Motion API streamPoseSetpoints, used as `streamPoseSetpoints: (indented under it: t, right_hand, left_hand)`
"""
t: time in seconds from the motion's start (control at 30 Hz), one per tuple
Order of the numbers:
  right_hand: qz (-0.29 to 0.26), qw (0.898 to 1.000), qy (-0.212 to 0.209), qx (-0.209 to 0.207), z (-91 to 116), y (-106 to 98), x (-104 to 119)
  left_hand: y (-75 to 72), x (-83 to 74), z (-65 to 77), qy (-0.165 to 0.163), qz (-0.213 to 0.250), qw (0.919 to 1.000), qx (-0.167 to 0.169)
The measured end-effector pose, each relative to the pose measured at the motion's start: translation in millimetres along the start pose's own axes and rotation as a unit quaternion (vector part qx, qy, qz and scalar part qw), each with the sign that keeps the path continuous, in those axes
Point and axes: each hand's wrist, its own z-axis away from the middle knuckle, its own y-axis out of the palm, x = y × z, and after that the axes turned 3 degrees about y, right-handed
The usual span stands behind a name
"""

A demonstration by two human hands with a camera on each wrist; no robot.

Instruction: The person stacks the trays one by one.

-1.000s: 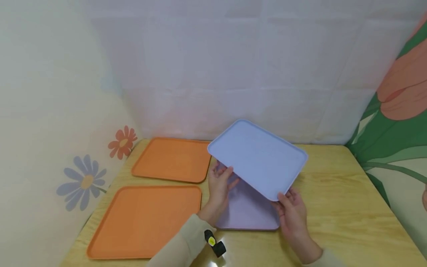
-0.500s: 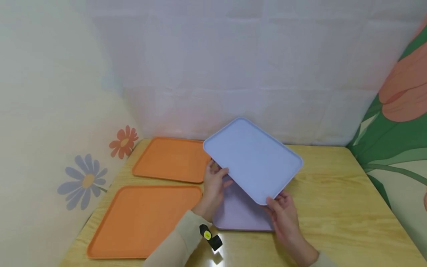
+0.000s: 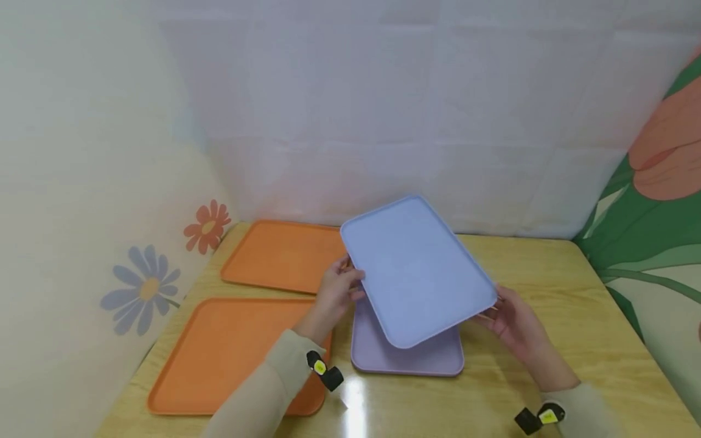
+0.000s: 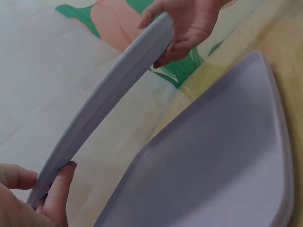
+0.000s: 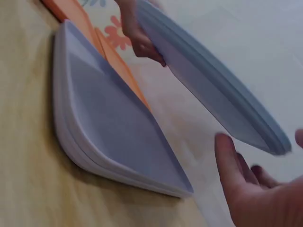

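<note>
A light blue tray (image 3: 418, 274) hangs tilted above the table. My left hand (image 3: 334, 295) pinches its left edge, thumb on top and fingers beneath, also visible in the left wrist view. At the tray's right corner is my right hand (image 3: 517, 322), its fingers spread around the corner, under and beside it. In the right wrist view the thumb stands slightly apart from the rim; whether the fingertips touch the underside is hard to tell. Under the held tray lies a stack of purple trays (image 5: 118, 109), partly covered in the head view.
Two orange trays lie on the left of the wooden table (image 3: 580, 328), one near (image 3: 235, 353) and one far (image 3: 285, 255). White cloth (image 3: 356, 109) hangs behind the table. Flower-patterned panels stand at both sides.
The blue tray has turned, its near corner swinging left. My right hand has left that corner and moved right to the tray's right corner. My left hand keeps its hold and shifts slightly left.
</note>
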Motion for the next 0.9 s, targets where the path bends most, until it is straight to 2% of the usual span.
streamPoseSetpoints:
  t: [0.07, 0.13, 0.33, 0.53, 0.7, 0.9]
  right_hand:
    - [0.040, 0.999, 0.020, 0.023, -4, -5, 7]
    - [0.087, 0.995, 0.042, 0.025, -9, -8, 12]
    - [0.179, 0.979, 0.097, -0.016, -28, -8, 11]
    - [0.232, 0.965, 0.105, -0.065, -42, -7, 6]
    - [0.266, 0.955, 0.108, -0.067, -50, -5, 6]
    - [0.289, 0.945, 0.121, -0.096, -57, -3, 3]
  left_hand:
    - [-4.7, -4.0, -1.7, -0.017, -0.015, 0.9996, 0.018]
    - [-8.7, -6.6, -4.0, -0.029, -0.029, 0.9985, 0.037]
    - [-16.5, -8.0, -8.4, -0.046, -0.064, 0.9918, 0.101]
    - [-23.2, -7.2, -13.0, -0.061, -0.109, 0.9829, 0.136]
    - [-27.8, -7.7, -17.3, -0.067, -0.128, 0.9773, 0.155]
    - [-30.7, -11.5, -23.1, -0.066, -0.161, 0.9683, 0.179]
